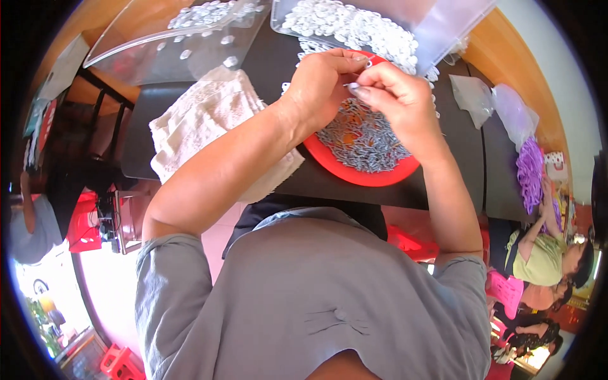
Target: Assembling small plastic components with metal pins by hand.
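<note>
left grip (320,82) pinched on small white piece (369,63); right grip (405,98) pinched, contents unclear; red bowl (354,179) below

View: head, left fisheye of a side-by-side pair | Facing: downward, grey shirt (304,272) near, tabletop (465,145) far | Range: close, above left grip (318,82) and right grip (400,96) | Field: wide, straight edges bending at left and right
</note>
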